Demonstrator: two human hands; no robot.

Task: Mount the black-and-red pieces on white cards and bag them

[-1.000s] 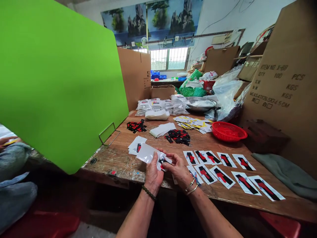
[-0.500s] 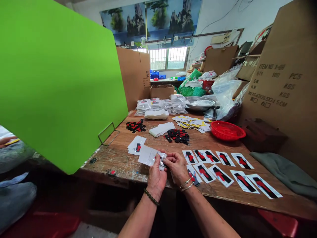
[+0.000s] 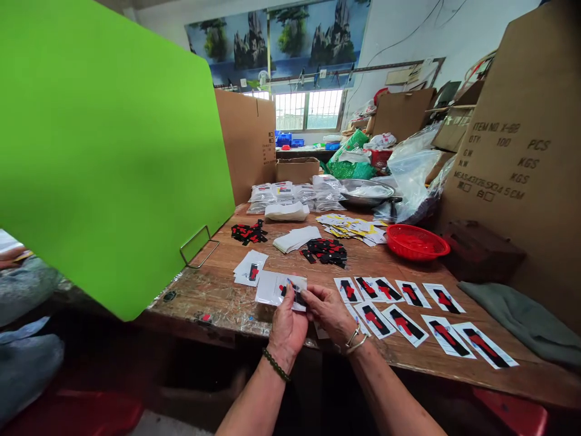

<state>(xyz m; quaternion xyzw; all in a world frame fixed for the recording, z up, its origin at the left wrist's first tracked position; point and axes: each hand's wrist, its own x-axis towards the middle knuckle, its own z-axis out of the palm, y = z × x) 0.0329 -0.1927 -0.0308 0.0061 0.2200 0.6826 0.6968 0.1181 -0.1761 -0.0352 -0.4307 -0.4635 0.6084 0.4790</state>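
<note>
My left hand (image 3: 289, 327) is closed, its thumb on top of a white card in a clear plastic sleeve (image 3: 270, 289) over the table's near edge. A black and red piece lies at the right part of that card, partly under my thumb. My right hand (image 3: 330, 312) pinches at the sleeve's right end; its fingertips are partly hidden. To the right, several white cards (image 3: 443, 334) with black and red pieces lie in two rows. Left of my hands is a small stack of white cards (image 3: 250, 266), a black and red piece on top.
Behind my hands lie two heaps of black and red pieces (image 3: 327, 252), white paper strips (image 3: 296, 238) and yellow-edged cards (image 3: 351, 226). A red plastic basket (image 3: 417, 243) stands right. A green board (image 3: 118, 151) with a wire stand (image 3: 200, 248) blocks the left; a large carton (image 3: 512, 157) rises right.
The black and red piece now lies flatter across the card's right part. My right hand has shifted slightly right and down, and the sleeve looks smoother.
</note>
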